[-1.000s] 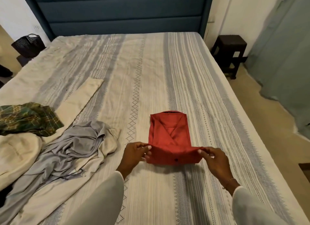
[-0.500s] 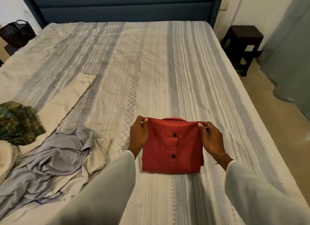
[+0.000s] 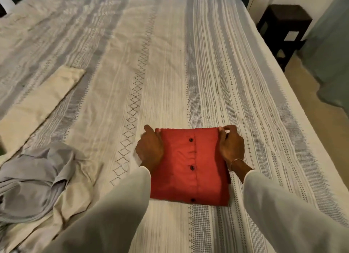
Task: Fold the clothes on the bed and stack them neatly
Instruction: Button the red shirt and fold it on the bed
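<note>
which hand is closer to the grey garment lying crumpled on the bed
Left. The left hand holds the red shirt's left edge, on the side facing the grey garment; the right hand grips the far right edge.

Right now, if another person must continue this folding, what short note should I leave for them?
Left hand and right hand each grip a far corner of the red shirt.
The shirt lies folded, buttons up, on the striped bedspread.
Done: the red shirt looks folded.
Left: the grey garment lies crumpled on the left over a cream garment; the cream trouser leg stretches beyond it. Fold these, then stack everything.
</note>
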